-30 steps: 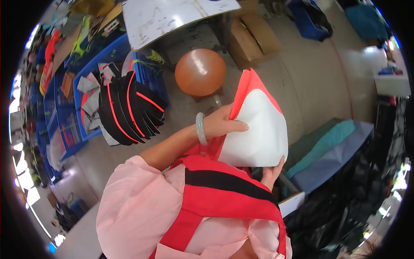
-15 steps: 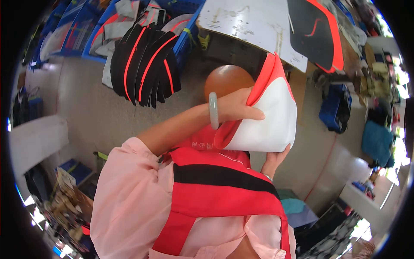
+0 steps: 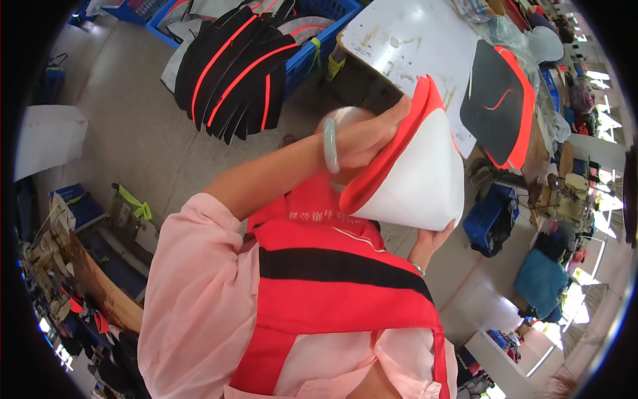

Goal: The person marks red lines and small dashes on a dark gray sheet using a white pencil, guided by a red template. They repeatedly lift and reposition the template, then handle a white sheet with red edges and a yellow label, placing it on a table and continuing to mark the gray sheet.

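Note:
A bent, curved piece of sheet material (image 3: 425,176), white on one face and red on the other, is between my two hands in front of my red apron. At its red side lies my left hand (image 3: 369,139), with a pale bangle on the wrist; its fingertips are partly hidden along the red edge. My right hand (image 3: 430,243) grips the lower right corner of the white face from below, its fingers mostly behind it. The red edge shows more than one layer.
A white-topped table (image 3: 392,40) stands ahead, with a dark grey red-edged panel (image 3: 495,100) on it. At the far left, a blue crate (image 3: 342,12) holds black panels with red stripes (image 3: 229,73). Below my left hand is a round stool (image 3: 349,114). Another blue crate (image 3: 482,219) sits right.
My left hand has shifted from pinching over the white face to lying along the red side, higher up. The sheet has bent more upright. The view has turned a little.

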{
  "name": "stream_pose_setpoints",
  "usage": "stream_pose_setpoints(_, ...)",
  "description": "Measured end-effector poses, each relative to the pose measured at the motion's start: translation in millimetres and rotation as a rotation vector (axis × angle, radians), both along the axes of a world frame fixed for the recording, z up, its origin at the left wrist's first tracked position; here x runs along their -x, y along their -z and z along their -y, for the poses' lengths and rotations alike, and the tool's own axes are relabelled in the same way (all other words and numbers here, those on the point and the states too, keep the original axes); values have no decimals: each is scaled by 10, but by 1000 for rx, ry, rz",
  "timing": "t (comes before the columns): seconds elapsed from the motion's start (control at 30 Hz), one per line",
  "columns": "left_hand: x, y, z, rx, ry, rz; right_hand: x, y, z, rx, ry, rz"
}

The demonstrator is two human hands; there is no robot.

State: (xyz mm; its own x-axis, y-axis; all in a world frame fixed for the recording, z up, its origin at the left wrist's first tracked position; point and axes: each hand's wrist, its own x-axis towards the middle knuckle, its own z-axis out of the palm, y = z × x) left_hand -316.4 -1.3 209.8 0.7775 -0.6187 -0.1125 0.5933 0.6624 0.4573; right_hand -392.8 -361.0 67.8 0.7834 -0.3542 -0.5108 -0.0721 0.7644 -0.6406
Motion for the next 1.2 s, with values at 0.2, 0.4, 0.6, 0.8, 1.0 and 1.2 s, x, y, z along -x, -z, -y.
stream_pose_setpoints(0.2, -521, 479, -148, -65, -101, -93, -501, -268, -153, 6, 72, 42)
stream_pose_setpoints(0.4, -1149, 1014, -672, 29, -231, -227, -1722, -590, -422, 176, 68, 45)
stream_pose_setpoints(0.6, -1483, 1601, -851, 67, -102, -526, -3436, -256, -372, 248, -265, 28)
stream_pose_setpoints(0.8, -1287, 2433, -414, 36, 168, -646, -4735, 277, -490, 637, -670, -368)
stream_pose_setpoints(1.0, -1632, 2175, 799, 354, 349, -840, -5981, 299, -813, 1007, -1033, -294)
stream_pose_setpoints(1.2, -2759, 2109, 1590, -46, 393, 132, -6491, 200, -1865, 1461, -929, 142)
